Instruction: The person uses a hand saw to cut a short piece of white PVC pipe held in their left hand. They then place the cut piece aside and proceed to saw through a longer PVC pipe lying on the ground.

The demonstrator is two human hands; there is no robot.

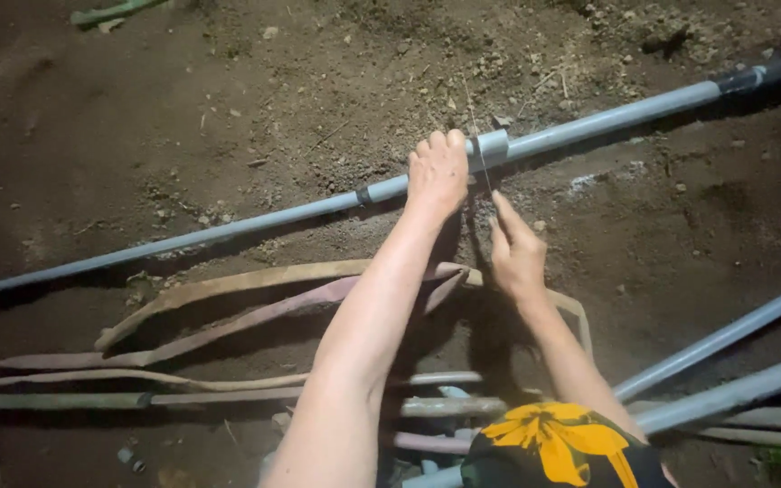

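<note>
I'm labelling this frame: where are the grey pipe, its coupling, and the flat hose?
grey pipe [228, 231]: head view, bare left stretch.
coupling [495, 145]: head view, middle of the sleeve.
flat hose [228, 282]: head view, upper strip on the soil.

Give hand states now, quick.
Left hand: closed over the grey pipe, beside its coupling.
Right hand: pinching a thin blade at the pipe.

Grey pipes: 3 – long one [228, 230] across the soil, two more [725, 339] [734, 393] lower right
Couplings on long pipe: 1 [494, 145]
Flat hoses: several, overlapping [228, 285], exact count unclear
Hands: 2 – left [437, 172], right [517, 258]
</note>
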